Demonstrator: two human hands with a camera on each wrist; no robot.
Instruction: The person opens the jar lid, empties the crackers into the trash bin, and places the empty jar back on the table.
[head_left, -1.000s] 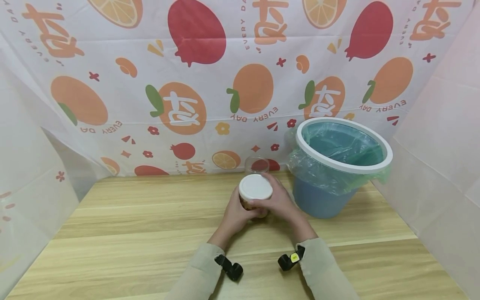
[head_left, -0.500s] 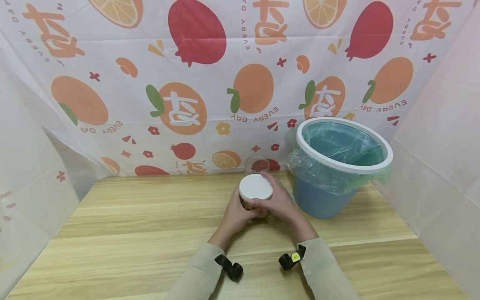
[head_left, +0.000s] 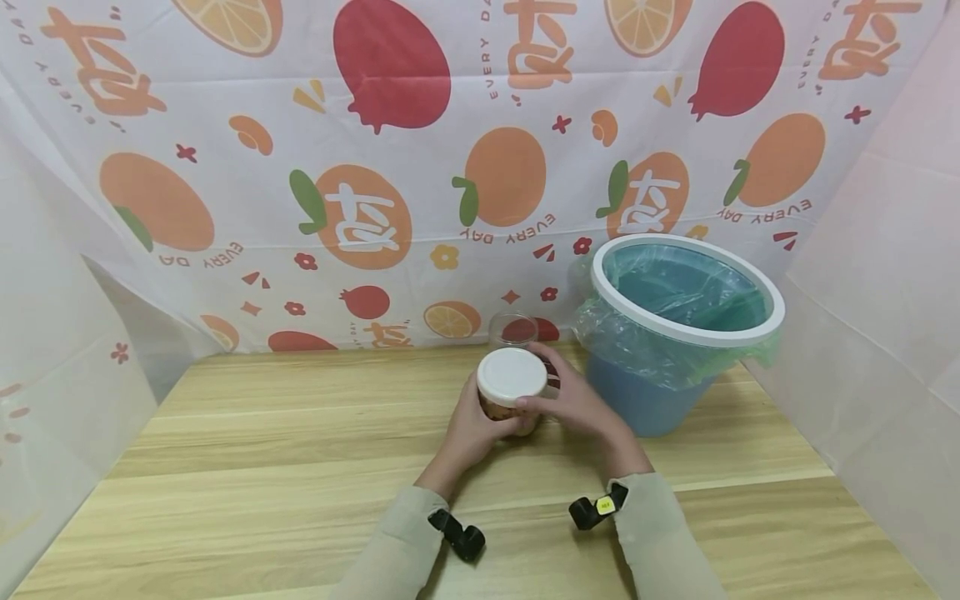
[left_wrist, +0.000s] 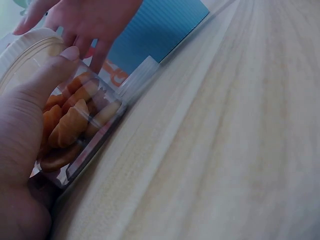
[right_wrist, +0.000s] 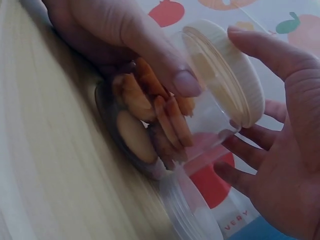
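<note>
A clear plastic jar (right_wrist: 207, 117) with a ribbed white screw lid (head_left: 512, 375) stands on the table. Through its wall show several orange-brown crinkled pieces (left_wrist: 70, 122), which fill the lower part. My left hand (head_left: 468, 429) grips the jar's body from the left, thumb across the near side. On the other side, my right hand (head_left: 576, 408) is spread loosely about the lid, its thumb at the lid's edge. A gap shows between the right palm and the lid. Part of the jar is hidden behind the hands in the head view.
Just behind the jar is a clear, round-topped container (head_left: 513, 327). A blue bin (head_left: 645, 404) with a white rim and a green plastic liner stands to the right. The patterned cloth (head_left: 442, 192) hangs along the wooden table's (head_left: 300, 450) back edge.
My right hand has loosened from around the lid and shifted slightly right, so a gap shows beside the jar. The left hand and the jar stay in place.
</note>
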